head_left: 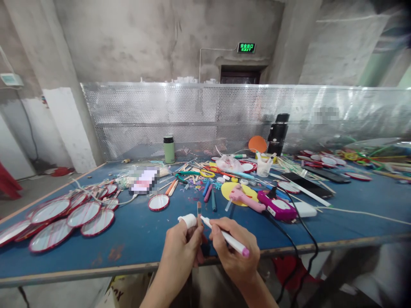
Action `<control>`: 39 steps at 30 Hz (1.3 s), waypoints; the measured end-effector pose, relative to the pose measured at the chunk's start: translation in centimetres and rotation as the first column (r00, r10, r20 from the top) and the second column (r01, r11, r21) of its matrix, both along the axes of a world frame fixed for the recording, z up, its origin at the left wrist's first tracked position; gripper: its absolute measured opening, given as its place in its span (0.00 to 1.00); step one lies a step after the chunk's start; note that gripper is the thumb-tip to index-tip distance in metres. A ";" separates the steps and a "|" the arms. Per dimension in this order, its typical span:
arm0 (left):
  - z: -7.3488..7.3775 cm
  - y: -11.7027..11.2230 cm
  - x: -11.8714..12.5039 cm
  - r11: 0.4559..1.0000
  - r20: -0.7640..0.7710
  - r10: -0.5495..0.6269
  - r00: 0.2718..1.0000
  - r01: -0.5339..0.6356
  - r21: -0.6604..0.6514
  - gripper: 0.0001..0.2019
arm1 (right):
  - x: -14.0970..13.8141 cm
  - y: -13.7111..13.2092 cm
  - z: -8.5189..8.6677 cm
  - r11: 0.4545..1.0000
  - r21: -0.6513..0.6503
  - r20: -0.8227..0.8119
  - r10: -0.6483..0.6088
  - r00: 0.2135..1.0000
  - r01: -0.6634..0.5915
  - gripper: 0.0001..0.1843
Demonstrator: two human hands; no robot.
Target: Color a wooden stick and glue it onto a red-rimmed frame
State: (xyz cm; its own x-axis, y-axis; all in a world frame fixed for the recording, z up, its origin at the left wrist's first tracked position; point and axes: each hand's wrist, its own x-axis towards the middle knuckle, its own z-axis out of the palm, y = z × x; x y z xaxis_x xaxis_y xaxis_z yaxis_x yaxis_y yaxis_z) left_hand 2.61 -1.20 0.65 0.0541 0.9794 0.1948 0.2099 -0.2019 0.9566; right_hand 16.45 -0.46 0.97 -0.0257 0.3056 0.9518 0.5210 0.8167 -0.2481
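Observation:
My left hand (181, 250) is closed around a thin wooden craft stick (199, 213) held upright, and its index finger wears a white finger cot (188, 220). A white marker with a pink end (224, 236) is gripped like a pen in my right hand (234, 252). The marker's tip touches the stick near its upper part. Both hands hover over the near edge of the blue table (144, 235).
Several round red-rimmed mirrors (64, 216) lie at the left. A pink glue gun (245, 200), a purple device (278, 207) with black cables, coloured sticks (208, 190), a green flask (169, 149) and a plastic cup (263, 167) crowd the middle. A perforated metal screen (205, 115) backs the table.

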 end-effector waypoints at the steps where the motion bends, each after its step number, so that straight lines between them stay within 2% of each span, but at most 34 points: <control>1: 0.0 0.0 0.0 1.000 -0.001 0.000 1.000 0.000 0.002 0.20 | 0.0 0.0 0.1 1.000 0.003 0.004 0.017 1.000 -0.017 0.07; 4: -0.2 0.0 0.0 1.000 0.000 -0.003 1.000 0.003 0.009 0.20 | -0.2 0.0 0.1 1.000 -0.003 0.012 0.031 0.999 -0.031 0.07; 10: -0.3 0.2 -0.1 1.000 0.008 0.001 1.000 -0.001 -0.019 0.20 | 0.0 0.0 -0.2 0.999 -0.006 -0.008 -0.034 0.999 0.034 0.08; 16: 0.1 0.1 -0.1 1.000 0.006 -0.006 1.000 0.006 -0.002 0.20 | -0.2 -0.1 0.1 0.999 0.001 0.012 0.053 0.999 -0.053 0.07; 23: -0.2 0.2 -0.1 1.000 0.020 -0.002 1.000 0.002 -0.020 0.22 | -0.2 0.1 -0.2 0.999 0.009 -0.021 -0.039 0.999 0.039 0.07; 28: -0.1 0.2 -0.1 1.000 0.035 0.004 0.999 -0.003 -0.017 0.23 | -0.1 0.0 -0.1 0.999 0.028 -0.002 -0.025 1.000 0.025 0.07; 33: -0.1 0.2 -0.1 1.000 0.030 0.008 1.000 -0.008 -0.011 0.21 | -0.1 0.0 -0.1 0.998 0.010 -0.036 -0.064 0.997 0.065 0.08; 39: 0.0 0.0 0.0 1.000 0.014 -0.003 1.000 0.003 -0.006 0.19 | -0.3 -0.1 -0.1 1.000 0.007 -0.025 -0.022 0.999 0.022 0.07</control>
State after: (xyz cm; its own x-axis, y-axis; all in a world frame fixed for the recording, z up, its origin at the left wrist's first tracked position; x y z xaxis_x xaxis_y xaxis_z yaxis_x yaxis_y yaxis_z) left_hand 2.57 -1.17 0.61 0.0548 0.9804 0.1894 0.1959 -0.1966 0.9607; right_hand 16.20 -0.53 0.87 0.0045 0.2993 0.9542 0.5326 0.8069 -0.2556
